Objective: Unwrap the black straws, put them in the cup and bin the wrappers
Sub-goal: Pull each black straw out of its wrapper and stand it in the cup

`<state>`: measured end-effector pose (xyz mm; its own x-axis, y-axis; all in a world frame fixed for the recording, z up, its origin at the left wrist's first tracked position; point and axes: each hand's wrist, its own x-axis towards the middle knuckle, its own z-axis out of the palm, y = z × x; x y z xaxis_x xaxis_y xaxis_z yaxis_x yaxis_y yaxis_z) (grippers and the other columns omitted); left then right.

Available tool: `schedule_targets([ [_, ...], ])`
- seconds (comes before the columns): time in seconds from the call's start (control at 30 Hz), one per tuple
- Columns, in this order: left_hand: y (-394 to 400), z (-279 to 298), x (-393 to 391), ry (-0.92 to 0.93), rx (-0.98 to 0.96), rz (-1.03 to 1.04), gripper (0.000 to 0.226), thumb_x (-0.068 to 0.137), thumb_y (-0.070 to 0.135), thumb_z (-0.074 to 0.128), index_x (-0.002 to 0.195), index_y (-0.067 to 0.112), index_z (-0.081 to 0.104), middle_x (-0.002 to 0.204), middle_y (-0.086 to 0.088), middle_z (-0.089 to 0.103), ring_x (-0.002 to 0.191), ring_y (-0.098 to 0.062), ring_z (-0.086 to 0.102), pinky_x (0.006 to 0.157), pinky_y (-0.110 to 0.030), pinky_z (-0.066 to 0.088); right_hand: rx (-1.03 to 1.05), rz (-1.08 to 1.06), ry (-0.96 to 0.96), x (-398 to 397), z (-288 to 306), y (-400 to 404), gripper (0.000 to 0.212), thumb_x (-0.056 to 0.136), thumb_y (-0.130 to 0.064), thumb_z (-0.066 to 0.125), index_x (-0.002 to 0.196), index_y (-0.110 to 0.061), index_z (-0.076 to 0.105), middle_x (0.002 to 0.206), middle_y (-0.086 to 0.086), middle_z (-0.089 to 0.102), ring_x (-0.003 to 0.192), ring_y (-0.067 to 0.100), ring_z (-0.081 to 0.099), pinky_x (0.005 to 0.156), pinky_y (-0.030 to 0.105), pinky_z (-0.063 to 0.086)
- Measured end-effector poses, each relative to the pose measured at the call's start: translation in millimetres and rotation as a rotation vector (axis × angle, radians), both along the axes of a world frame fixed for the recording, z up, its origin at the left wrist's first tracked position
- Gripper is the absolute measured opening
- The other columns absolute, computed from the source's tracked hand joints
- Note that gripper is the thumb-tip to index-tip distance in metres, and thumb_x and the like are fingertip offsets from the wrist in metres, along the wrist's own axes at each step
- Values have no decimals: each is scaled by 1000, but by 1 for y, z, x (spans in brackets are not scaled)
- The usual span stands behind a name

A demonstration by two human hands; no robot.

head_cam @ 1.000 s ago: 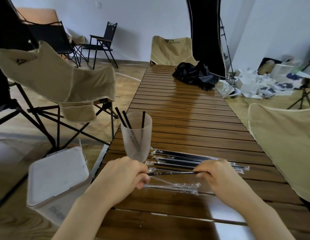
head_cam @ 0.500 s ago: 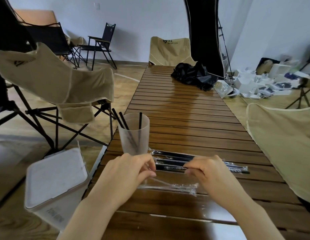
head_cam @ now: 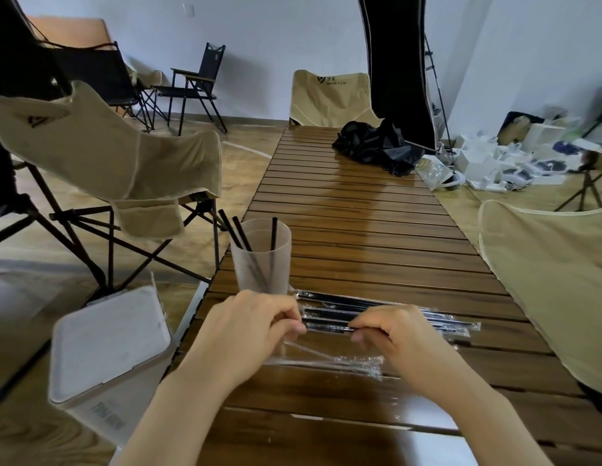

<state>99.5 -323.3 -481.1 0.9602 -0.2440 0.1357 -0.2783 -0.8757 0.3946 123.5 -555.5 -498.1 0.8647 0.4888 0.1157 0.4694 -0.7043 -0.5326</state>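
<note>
1. One white lidded bin (head_cam: 108, 358) stands on the floor at the far left, just beside the near left corner of the slatted wooden table (head_cam: 360, 213), its lid closed.
2. Three unwrapped black straws (head_cam: 246, 240) lean inside the frosted cup (head_cam: 261, 257), which stands upright on the table near its left edge, just beyond the left hand.
3. The left hand (head_cam: 249, 327) hovers low over the table in front of the cup, fingers curled and pressed together, thumb and fingertips pinching the left end of a wrapped black straw (head_cam: 328, 327).
4. That wrapped straw runs level between the two hands, held just above the tabletop, still inside its clear sleeve.
5. Below the gap between the hands, a few empty clear wrappers (head_cam: 330, 359) lie crumpled on the table.
6. The right hand (head_cam: 393, 331) mirrors the left, fingers bent and closed, pinching the same straw further along its length.
7. Behind and to the right of the hands, a small pile of wrapped straws (head_cam: 441, 322) lies flat across the slats, its right ends reaching past the right hand.
</note>
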Motion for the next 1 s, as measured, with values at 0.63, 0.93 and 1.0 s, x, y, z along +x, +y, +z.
schedule_targets([
  [0.63,28,14,1,129,-168,101,13,82,48,65,72,40,66,74,23,68,76,2,65,76,-34,56,125,-69,60,-1,8,-17,25,89,-10,61,76,-29,70,66,-11,67,68,5,64,65,14,50],
  [0.93,36,20,-1,141,-178,128,13,85,41,66,74,34,67,74,21,71,70,7,62,64,-22,49,140,-104,82,-1,8,-20,24,88,-8,61,78,-26,72,68,-8,70,67,2,66,68,10,50],
  [1.0,40,21,-1,135,-182,138,13,85,41,66,74,34,68,74,22,70,73,6,63,67,-24,52,120,-107,91,-1,10,-21,24,86,-13,64,72,-32,70,66,-10,69,66,1,66,67,10,49],
])
